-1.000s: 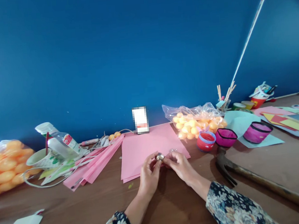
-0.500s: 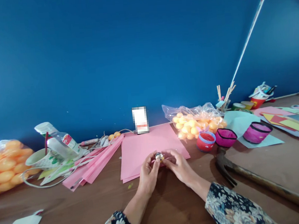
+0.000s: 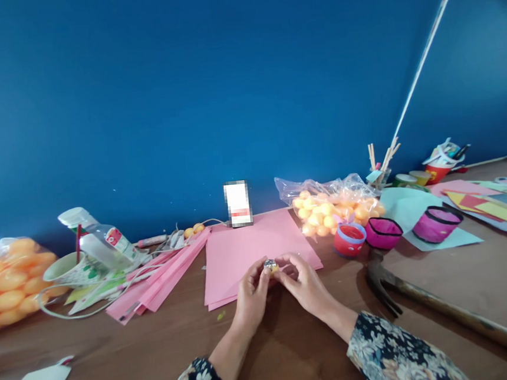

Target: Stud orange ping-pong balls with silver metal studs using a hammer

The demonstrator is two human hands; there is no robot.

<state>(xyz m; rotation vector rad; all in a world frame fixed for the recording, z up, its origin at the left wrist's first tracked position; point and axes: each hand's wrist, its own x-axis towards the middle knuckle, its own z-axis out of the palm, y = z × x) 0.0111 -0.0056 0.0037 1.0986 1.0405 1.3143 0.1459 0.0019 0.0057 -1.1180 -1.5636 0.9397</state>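
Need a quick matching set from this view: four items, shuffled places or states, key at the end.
1. small shiny piece
2. hammer
3. clear bottle
4. large pink sheets

A. tilted, with a red and white label
B. flat, beyond the wrists
C. at the fingertips of the left hand and right hand
D. lying right of the right hand

Pairs: 1-C, 2-D, 3-A, 4-B

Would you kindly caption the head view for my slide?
Left hand and right hand hold a shiny round object near pink paper sheets.
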